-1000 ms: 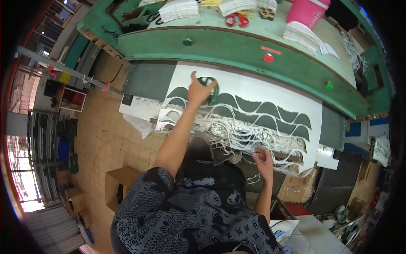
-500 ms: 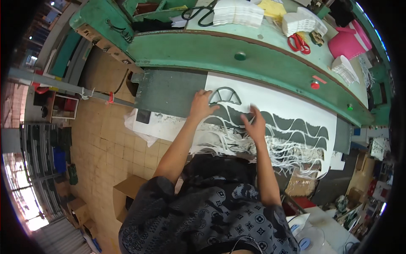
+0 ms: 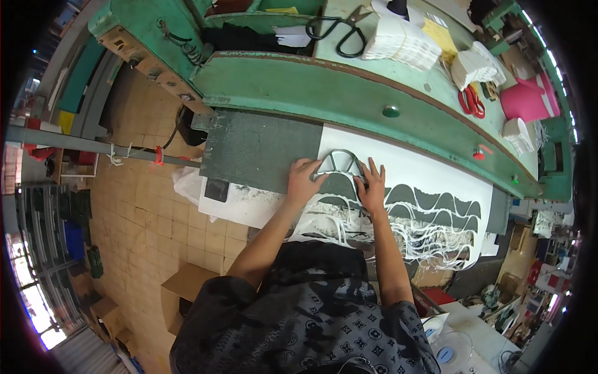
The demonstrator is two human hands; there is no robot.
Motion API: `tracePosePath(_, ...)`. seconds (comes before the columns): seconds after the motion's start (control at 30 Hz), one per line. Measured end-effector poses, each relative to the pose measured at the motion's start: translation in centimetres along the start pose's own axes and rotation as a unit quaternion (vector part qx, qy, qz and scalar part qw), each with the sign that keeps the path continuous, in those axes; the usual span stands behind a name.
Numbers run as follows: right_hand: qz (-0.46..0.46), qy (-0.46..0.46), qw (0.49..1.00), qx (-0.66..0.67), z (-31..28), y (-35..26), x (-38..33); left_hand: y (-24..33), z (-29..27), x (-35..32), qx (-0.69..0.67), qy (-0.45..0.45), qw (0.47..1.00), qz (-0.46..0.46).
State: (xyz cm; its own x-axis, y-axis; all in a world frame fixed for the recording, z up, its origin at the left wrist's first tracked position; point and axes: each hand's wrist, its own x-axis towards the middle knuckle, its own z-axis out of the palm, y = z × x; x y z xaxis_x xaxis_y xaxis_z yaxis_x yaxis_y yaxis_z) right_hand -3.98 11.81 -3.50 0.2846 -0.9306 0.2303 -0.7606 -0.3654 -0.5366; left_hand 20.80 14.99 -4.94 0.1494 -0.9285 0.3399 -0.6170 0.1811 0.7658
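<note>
Left hand [image 3: 303, 181]: at the white sheet [image 3: 405, 156]'s left edge, fingers closed on the left end of the arched frame [image 3: 341, 151].
Arched frame: at the sheet's left part; long axis goes left to right, curved side points to the sheet's far edge.
Right hand [image 3: 372, 187]: over the sheet, thumb and forefinger gripping the frame's right end.

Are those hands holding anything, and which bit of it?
Yes, a dark arched frame: the left hand has its left lower end and the right hand its right lower end. How tightly, I can't tell.
</note>
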Motion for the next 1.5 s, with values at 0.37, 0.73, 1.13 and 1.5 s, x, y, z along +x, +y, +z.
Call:
tracePosePath(0.37,0.022,-0.006,0.996,0.082,-0.1,1.0,0.2,0.5,-0.5,0.6,-0.040,0.011,0.999,-0.015)
tracePosePath(0.73,0.003,0.005,0.998,0.060,0.3,1.2,-0.3,0.1,-0.4,0.3,-0.025,-0.036,0.998,-0.048)
tracePosePath(1.13,0.003,0.008,0.997,0.074,0.2,1.3,-0.3,0.3,-0.4,0.5,-0.018,-0.027,0.998,-0.047)
tracePosePath(1.5,0.010,0.009,0.996,0.088,-0.4,0.9,0.6,0.6,-0.8,1.4,-0.021,-0.036,0.999,-0.031)
